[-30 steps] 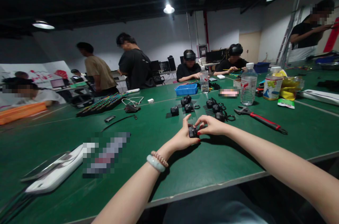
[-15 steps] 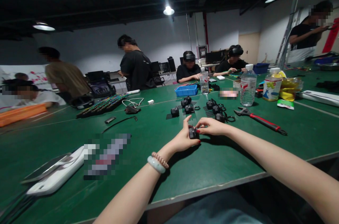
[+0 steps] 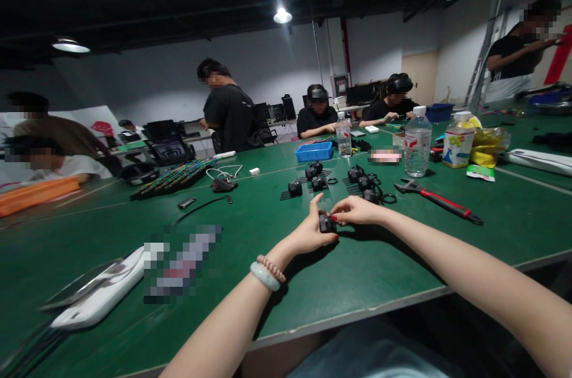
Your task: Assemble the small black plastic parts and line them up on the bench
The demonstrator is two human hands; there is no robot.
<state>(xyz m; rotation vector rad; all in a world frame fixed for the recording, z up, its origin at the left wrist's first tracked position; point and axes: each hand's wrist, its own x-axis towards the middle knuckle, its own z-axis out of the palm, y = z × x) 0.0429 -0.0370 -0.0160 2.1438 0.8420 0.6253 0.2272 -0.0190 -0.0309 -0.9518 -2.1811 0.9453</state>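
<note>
Between my two hands is a small black blocky part (image 3: 328,223), low over the green table (image 3: 357,276). My left hand (image 3: 309,234) is closed round its left side, thumb at the near edge and index finger raised. With its fingertips pinched, my right hand (image 3: 355,211) touches the part's right side; whether it grips the part or some smaller piece, I cannot tell. Just beyond my hands lie several similar black parts, one (image 3: 295,188) on the left and another (image 3: 356,173) on the right, with black strips and rings among them.
An adjustable wrench (image 3: 440,199) with red-black handles lies right of my hands. Behind it stand a water bottle (image 3: 417,142) and a juice bottle (image 3: 459,139). A blue tray (image 3: 314,152) sits farther back. Left are a white device (image 3: 107,291) and a black cable (image 3: 201,207). Several people are around.
My hands keep nearly the same hold on the black part. At the far left, a person in a brown shirt has moved further left. The view has shifted slightly.
</note>
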